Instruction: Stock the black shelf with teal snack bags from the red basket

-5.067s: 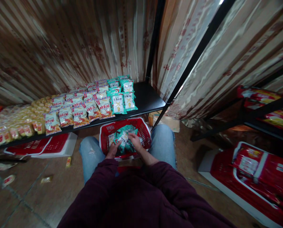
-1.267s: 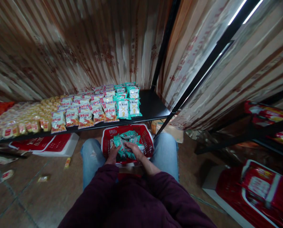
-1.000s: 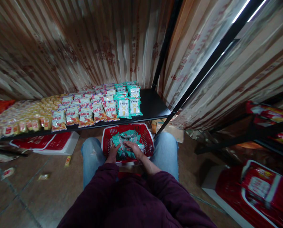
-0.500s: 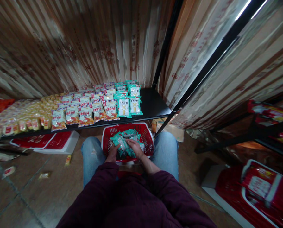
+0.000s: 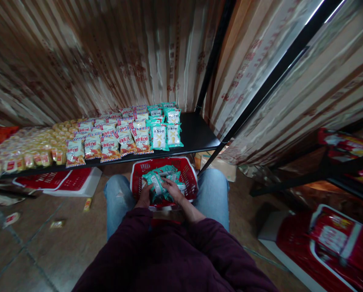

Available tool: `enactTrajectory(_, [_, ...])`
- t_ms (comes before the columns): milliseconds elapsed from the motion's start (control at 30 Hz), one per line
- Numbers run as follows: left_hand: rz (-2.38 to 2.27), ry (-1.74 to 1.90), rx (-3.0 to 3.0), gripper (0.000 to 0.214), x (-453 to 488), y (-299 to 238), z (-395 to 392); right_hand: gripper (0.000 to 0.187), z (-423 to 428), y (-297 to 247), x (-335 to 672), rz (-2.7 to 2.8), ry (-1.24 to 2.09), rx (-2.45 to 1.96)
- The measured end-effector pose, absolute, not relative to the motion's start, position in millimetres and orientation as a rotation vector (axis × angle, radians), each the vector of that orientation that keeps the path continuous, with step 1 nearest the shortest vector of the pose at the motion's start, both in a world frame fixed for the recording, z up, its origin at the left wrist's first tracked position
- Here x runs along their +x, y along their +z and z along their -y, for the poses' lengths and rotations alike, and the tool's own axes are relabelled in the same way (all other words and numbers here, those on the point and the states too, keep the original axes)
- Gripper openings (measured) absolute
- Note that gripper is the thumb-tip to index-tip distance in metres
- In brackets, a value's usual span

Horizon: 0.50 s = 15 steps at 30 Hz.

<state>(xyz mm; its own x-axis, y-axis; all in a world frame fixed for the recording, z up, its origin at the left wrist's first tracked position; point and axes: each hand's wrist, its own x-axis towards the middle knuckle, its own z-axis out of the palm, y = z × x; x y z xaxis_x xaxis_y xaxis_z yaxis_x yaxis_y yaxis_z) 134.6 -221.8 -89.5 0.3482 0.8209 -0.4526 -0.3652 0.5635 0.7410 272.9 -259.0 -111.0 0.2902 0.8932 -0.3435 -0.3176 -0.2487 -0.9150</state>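
A red plastic basket (image 5: 187, 170) rests between my knees, filled with teal snack packets (image 5: 166, 172). My left hand (image 5: 145, 197) and my right hand (image 5: 172, 190) are both inside it, closed around a small stack of teal packets (image 5: 156, 184) held near the basket's front edge. Above the basket, a black shelf (image 5: 196, 136) carries rows of teal packets (image 5: 165, 129) at its right, then red-and-white packets (image 5: 120, 140) and yellow packets (image 5: 26, 152) further left.
The shelf's right end is bare black board beside a black upright post (image 5: 213, 61). Striped curtain hangs behind. Red baskets (image 5: 62, 182) lie under the shelf at left and more red baskets (image 5: 327, 239) at lower right. Small wrappers (image 5: 56, 224) litter the tiled floor.
Both hands stayed in the basket, gathering and shifting the teal packets; the held stack has risen slightly. The camera view drifted a little.
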Motion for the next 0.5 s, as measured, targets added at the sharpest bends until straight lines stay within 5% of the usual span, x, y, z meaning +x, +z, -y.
enactTrajectory(500, [-0.979,0.796,0.713,0.068,129.9,-94.5,221.2,0.040,259.1,-109.2,272.7,0.599,1.185,-1.373])
